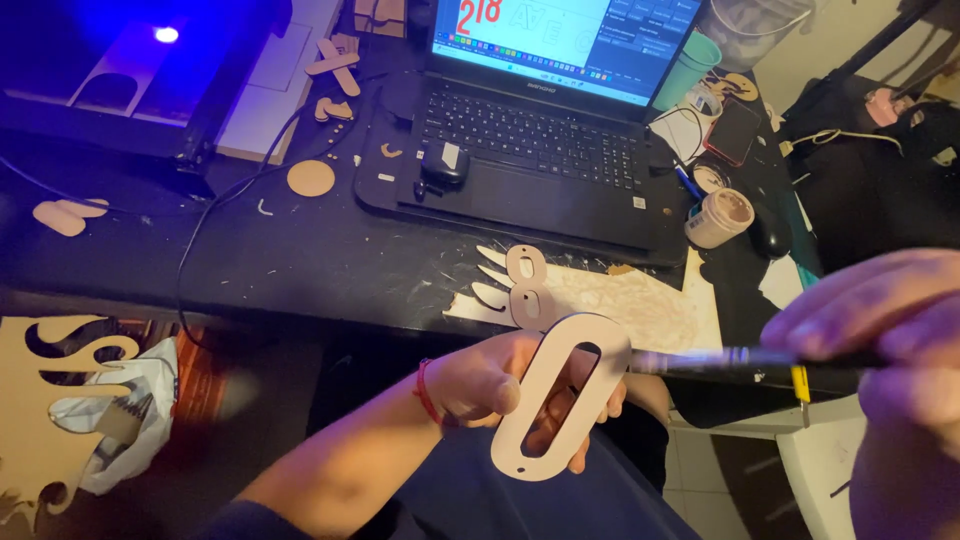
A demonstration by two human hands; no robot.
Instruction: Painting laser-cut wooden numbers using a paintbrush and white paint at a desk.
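My left hand (480,385) holds a pale wooden cut-out shaped like a tall oval ring (530,440), tilted, low in the middle of the head view. A red string is around that wrist. My right hand (880,330) comes in from the right edge, close to the camera and blurred. It grips a thin dark tool (730,362) with a yellow tag. The tool's tip touches the ring's upper right edge.
A dark desk (300,260) carries an open laptop (530,140) with a black mouse (444,162) on it, small wooden cut-outs (311,178), a small jar (722,215), a teal cup (688,68) and a blue-lit machine (120,70). A large cut wooden sheet (40,420) stands at the lower left.
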